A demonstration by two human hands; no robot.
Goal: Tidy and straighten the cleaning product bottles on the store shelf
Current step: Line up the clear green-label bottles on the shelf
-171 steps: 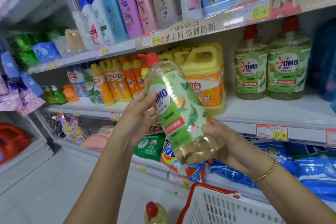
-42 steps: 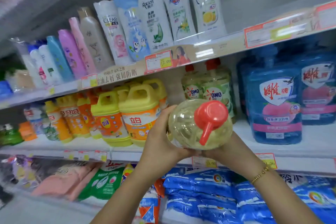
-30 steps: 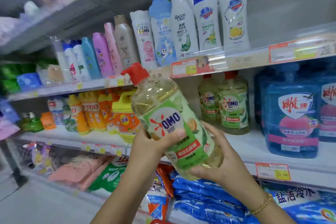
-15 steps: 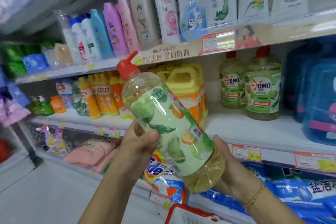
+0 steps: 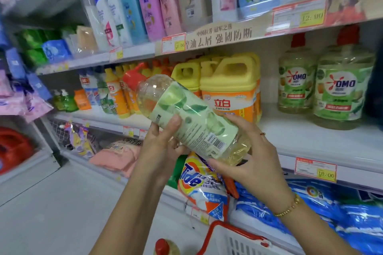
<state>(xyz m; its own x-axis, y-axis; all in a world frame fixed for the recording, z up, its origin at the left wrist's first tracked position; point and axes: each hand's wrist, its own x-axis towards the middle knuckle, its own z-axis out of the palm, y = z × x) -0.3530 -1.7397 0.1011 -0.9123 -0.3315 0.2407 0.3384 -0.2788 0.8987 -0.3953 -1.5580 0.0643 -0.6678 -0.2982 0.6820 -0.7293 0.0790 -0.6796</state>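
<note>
We hold the OMO bottle (image 5: 192,122) in both hands in front of the middle shelf (image 5: 310,141). It is tipped far over, its red cap (image 5: 132,76) pointing to about 10 o'clock and its base to 4 o'clock. Our left hand (image 5: 161,145) grips the belly from below, thumb laid on the label. Our right hand (image 5: 248,163) cups the base with fingers curled round it. The back label with its barcode faces us.

We judge the step to be checking the bottle before it goes back. To do it well, we should bring it upright and turn it until the OMO front faces the aisle. Then we set it on the bare shelf board at 3 o'clock of the bottle, just beside the two standing OMO bottles (image 5: 296,87), in line with them and clear of the yellow jugs (image 5: 230,89). The base hand should carry the weight, and since the liquid will slosh, a slow tilt is wise. A further capped bottle (image 5: 165,247) shows at 6 o'clock of the view beside the basket (image 5: 234,240), likely waiting its turn.

Against half a second ago, the bottle has rolled: then the leafy side of the label showed, now the barcode side. It also lies flatter, and the right hand's fingers have come further round the base. A second ago the OMO front faced us
</note>
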